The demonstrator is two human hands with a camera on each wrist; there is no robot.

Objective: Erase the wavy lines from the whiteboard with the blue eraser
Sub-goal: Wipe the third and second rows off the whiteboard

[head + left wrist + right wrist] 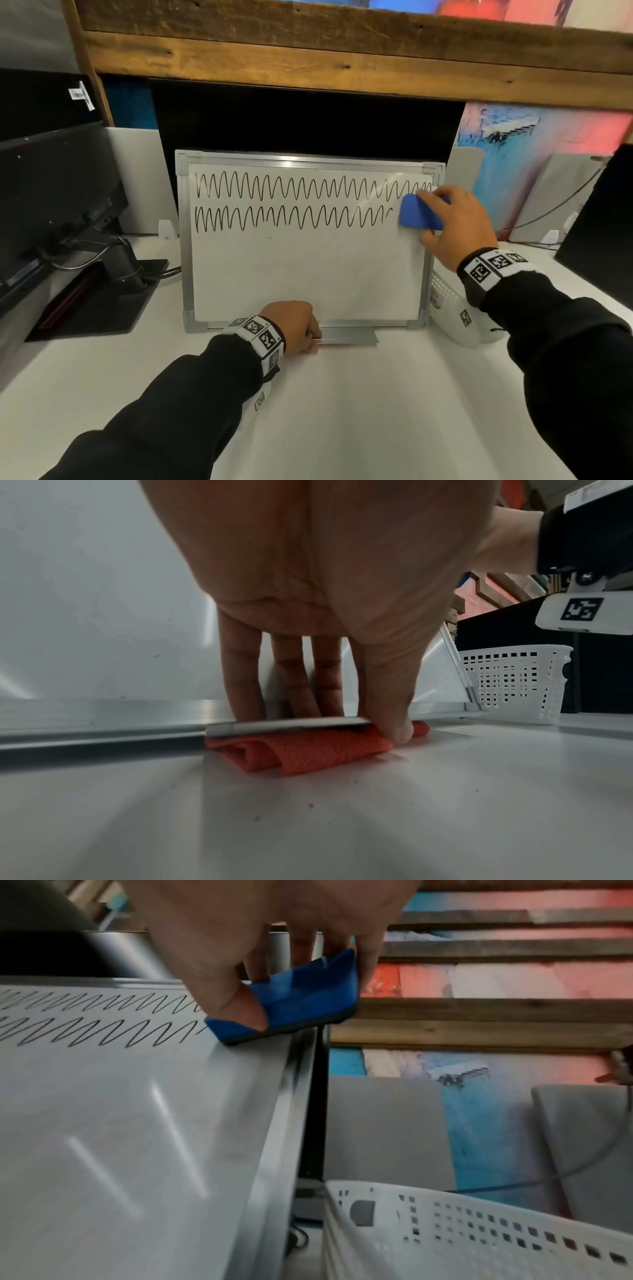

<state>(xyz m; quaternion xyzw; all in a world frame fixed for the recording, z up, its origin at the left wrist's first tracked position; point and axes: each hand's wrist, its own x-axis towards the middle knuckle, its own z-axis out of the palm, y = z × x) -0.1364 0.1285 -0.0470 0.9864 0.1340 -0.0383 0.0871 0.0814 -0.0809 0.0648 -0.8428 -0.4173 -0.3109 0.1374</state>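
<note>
Gripping the blue eraser [420, 212] by its long edges, thumb below and fingers above, the right hand [455, 226] holds it flat to the whiteboard [308, 274] at the right end of the lower of two wavy lines [294, 202], upper right of the head view. The eraser looks light and rigid on its plastic back with a dark soft pad beneath, so a pinch across its width should hold; the glossy board will likely let it glide. Both rows remain almost whole, only the lower line's right tip gone. At the lower centre, the left hand [294, 325] clasps the metal tray [346, 337] at the board's bottom edge, fingers over, thumb in front, above a folded red cloth [301, 748]. A white basket [479, 1231] stands beside the board's right corner on the white table [376, 411].
</note>
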